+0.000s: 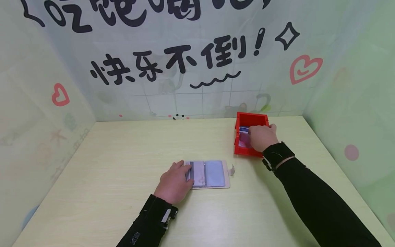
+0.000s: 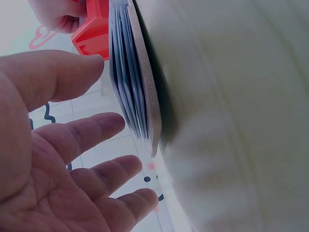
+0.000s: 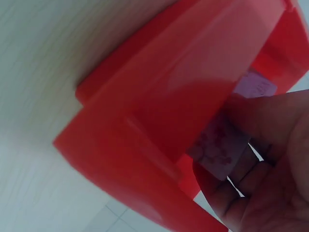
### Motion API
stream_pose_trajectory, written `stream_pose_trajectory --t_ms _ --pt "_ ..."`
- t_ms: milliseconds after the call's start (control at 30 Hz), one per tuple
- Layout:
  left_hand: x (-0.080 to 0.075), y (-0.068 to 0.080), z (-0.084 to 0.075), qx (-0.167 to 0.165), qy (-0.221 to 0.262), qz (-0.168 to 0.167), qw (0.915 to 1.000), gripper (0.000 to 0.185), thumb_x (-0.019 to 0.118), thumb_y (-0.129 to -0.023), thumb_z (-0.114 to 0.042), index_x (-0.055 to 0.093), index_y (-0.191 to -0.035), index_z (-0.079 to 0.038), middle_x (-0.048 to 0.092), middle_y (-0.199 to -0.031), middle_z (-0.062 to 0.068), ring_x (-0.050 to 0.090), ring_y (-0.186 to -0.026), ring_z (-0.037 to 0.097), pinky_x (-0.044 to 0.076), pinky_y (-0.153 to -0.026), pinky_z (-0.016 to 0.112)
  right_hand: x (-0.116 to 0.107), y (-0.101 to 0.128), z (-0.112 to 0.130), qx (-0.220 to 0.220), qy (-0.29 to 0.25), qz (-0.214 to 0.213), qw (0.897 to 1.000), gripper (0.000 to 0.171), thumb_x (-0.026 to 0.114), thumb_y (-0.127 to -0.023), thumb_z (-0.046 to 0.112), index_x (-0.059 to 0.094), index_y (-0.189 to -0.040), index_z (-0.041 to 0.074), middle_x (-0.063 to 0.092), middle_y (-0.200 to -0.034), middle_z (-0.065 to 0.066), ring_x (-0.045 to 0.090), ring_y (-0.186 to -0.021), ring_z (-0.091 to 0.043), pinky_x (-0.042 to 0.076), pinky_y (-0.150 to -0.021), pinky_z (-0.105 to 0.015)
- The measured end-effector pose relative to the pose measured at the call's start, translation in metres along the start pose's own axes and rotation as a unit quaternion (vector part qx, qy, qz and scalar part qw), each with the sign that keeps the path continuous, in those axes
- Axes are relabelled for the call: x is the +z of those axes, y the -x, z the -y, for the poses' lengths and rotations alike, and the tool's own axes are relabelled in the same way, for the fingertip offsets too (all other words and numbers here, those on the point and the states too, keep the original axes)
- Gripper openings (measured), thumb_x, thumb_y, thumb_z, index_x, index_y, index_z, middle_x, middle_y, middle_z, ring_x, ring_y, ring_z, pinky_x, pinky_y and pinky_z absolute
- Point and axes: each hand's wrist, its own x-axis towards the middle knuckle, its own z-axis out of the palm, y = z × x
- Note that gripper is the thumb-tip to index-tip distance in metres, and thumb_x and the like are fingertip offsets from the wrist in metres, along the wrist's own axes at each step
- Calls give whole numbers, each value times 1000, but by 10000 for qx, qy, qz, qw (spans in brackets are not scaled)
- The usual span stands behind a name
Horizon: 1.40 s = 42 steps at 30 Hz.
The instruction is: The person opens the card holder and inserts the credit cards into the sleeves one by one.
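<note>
On the table an open card holder [image 1: 215, 174] lies with clear sleeves and a pale strap on its right side. My left hand [image 1: 174, 181] is at its left edge, fingers extended; in the left wrist view they are spread beside the stacked sleeves [image 2: 128, 77]. My right hand [image 1: 263, 136] reaches into a red plastic box [image 1: 247, 151] at the back right. The right wrist view shows thumb and fingers pinching a card [image 3: 219, 152] with a dark pink branch pattern. Part of that card is hidden by the thumb and box wall.
Further cards with blue and pink print [image 1: 244, 129] lie in the red box. The pale wooden table [image 1: 117, 164] is bounded by a printed curtain [image 1: 185, 99] at the back and on both sides.
</note>
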Motion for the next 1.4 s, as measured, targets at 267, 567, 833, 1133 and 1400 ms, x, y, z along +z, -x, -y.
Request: stream_pose_trajectory --t_ms 267,567,833,1133,1400 --pt "1 0 -1 -25 -48 -11 10000 50 73 -99 -27 64 -143 -7 50 -159 22 41 -151 50 42 -114 70 -9 13 0 209 -406 -224 9987 57 91 -74 7 70 -127 3 75 -112 -18 60 -112 -43 26 -114 -75" --pt "1 1 0 -48 11 7 10000 50 72 -99 -27 64 -144 -7 49 -160 22 40 -151 49 41 -115 70 -23 31 3 312 -1512 -847 9844 38 64 -99 9 65 -135 -2 65 -126 -26 58 -116 -44 56 -103 -60" --pt "0 0 1 14 -9 -11 10000 49 71 -100 -27 63 -145 -8 48 -160 22 40 -151 50 42 -115 69 -35 55 26 -203 -2428 -1501 9582 37 61 -106 16 64 -139 0 67 -131 -25 63 -116 -43 61 -94 -57" --pt "0 0 2 -17 -43 6 10000 49 71 -100 -27 63 -145 -8 49 -160 21 40 -151 49 42 -115 69 -18 64 58 -436 -3393 -1006 9343 40 60 -107 16 59 -145 6 64 -137 -17 64 -112 -34 63 -95 -49" --pt "-1 -1 1 -9 -16 27 10000 49 70 -101 -28 63 -145 -8 48 -161 21 40 -152 47 41 -115 69 4 64 78 -401 -3747 253 9259 38 60 -104 7 56 -142 8 56 -137 -17 57 -105 -32 56 -69 -28"
